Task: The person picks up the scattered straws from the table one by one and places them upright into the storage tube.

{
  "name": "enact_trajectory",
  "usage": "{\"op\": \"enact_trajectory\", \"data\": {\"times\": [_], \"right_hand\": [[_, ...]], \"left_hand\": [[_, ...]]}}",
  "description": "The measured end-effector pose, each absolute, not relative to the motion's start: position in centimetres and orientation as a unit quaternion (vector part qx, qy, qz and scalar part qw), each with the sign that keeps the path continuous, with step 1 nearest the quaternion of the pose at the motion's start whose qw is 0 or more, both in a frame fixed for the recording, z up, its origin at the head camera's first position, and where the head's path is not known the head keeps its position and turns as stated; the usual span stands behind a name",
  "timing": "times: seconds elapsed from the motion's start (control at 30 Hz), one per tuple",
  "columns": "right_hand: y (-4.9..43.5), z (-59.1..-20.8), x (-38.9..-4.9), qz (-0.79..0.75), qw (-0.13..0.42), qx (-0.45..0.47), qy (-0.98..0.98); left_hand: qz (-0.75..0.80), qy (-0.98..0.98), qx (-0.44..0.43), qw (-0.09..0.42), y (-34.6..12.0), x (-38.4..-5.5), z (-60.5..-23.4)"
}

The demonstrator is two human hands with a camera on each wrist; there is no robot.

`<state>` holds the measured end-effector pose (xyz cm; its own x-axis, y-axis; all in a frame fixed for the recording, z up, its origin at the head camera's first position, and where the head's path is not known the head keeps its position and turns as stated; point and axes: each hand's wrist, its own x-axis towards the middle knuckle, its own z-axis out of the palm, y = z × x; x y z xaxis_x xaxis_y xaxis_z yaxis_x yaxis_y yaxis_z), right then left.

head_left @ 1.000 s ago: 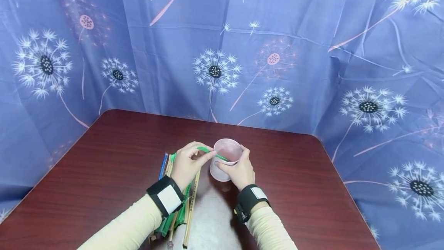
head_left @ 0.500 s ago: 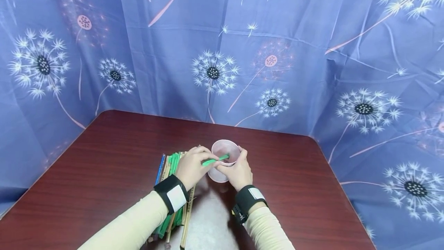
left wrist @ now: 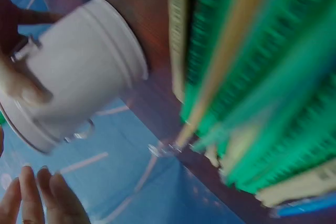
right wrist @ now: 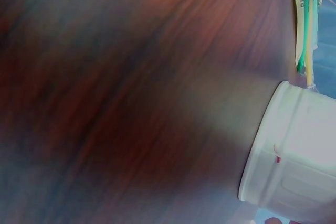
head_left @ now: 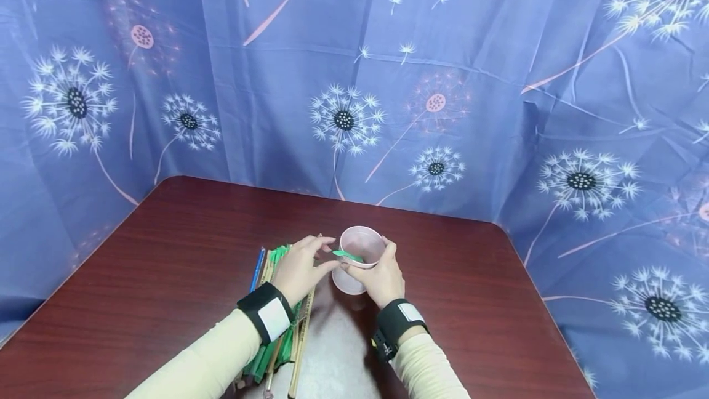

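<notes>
Left hand (head_left: 299, 268) withdrawn; red mark (right wrist: 278, 159) on cup (right wrist: 307, 169): right wrist view only.

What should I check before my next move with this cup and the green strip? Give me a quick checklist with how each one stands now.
1. Cup steadied: ok, the right hand grips its side.
2. Cup mouth facing up: ok in the head view.
3. Cup base flat on the table: cannot tell.
4. Green strip fully inside the cup: not ok, one end sticks out past the rim.
5. Left hand free of the strip: cannot tell; thumb and forefinger are apart beside its outer end.
6. Pile of sticks apart from the cup: ok, it lies to the cup's left in the head view.
</notes>
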<state>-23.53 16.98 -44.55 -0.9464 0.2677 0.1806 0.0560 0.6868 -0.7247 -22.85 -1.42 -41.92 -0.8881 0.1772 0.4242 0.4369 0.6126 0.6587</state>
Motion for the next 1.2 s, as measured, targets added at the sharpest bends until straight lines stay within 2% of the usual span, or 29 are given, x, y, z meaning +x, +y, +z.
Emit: {"op": "enact_trajectory", "data": {"times": [0.17, 0.43, 0.6, 1.2], "right_hand": [[17.2, -44.4, -23.6, 0.388, 0.140, -0.097, -0.906], [16.5, -44.4, -23.7, 0.393, 0.136, -0.088, -0.905], [16.2, -44.3, -23.8, 0.392, 0.137, -0.089, -0.905], [15.6, -44.2, -23.5, 0.394, 0.135, -0.081, -0.905]], "left_hand": [[-0.376, -0.906, -0.130, 0.147, -3.3, -23.1, -42.1], [-0.275, -0.958, -0.062, 0.060, -9.4, -23.1, -44.8], [-0.242, -0.968, -0.067, 0.014, -11.4, -22.8, -45.8], [-0.301, -0.953, -0.045, -0.005, -11.5, -23.2, -46.2]]}}
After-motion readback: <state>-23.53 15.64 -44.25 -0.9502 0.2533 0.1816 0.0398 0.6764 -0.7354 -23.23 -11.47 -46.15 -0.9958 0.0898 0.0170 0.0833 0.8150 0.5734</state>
